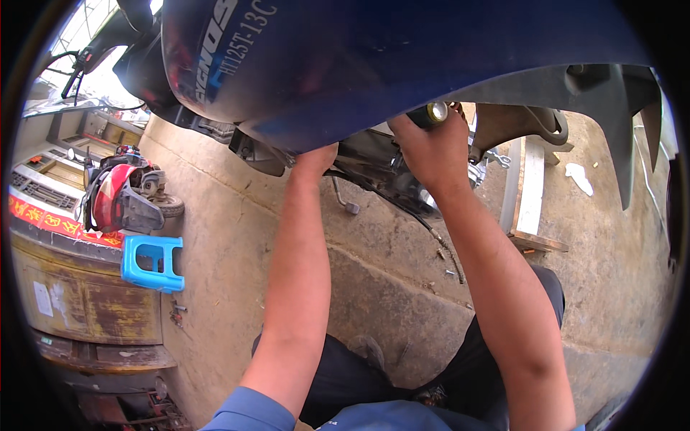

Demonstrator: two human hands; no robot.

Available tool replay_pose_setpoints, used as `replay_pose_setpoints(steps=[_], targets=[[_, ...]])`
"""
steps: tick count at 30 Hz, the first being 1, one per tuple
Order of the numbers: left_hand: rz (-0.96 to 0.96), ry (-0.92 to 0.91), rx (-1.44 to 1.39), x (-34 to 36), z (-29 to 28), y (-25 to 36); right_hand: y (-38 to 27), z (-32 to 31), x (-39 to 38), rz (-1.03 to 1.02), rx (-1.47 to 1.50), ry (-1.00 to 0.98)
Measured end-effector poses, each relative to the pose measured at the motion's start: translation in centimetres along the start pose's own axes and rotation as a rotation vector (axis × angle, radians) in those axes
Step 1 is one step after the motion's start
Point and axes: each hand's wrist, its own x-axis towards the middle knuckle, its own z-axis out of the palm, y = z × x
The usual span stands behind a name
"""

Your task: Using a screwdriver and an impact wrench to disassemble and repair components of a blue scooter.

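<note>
Across the top spreads the dark blue body panel of a scooter. My left hand reaches up under its lower edge, beside the frame, and its fingers are hidden behind the panel. Below the panel's edge, further right, my right hand is closed round a short black cylinder with a yellowish ring and a pale round end, which looks like a flashlight. Metal engine parts show behind and below my right wrist. A black cable runs down between my forearms, near a kickstand-like metal lever.
A blue plastic stool stands at the left, near a red scooter and a worn wooden cabinet. To the right, a pale wooden beam frame lies by a white scrap on the concrete floor.
</note>
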Motion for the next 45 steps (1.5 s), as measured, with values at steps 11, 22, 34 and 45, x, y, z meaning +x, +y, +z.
replay_pose_setpoints(steps=[11, 22, 34, 45], targets=[[0.057, 0.027, -0.090, 0.1, 0.6, -0.7, -0.2, 1.0, -1.3, -0.064, -0.084, -0.007], [-0.056, -0.059, -0.051, 0.1, 0.1, 0.6, 3.1, 1.2, -0.4, 0.108, 0.226, -0.012], [0.158, -0.097, -0.021, 0.8, 0.3, -1.1, 3.1, 0.3, 0.2, 0.090, 0.136, -0.080], [0.160, -0.142, -0.010, 1.2, 0.7, -2.3, 2.9, 0.2, -0.1, 0.140, 0.113, -0.096]])
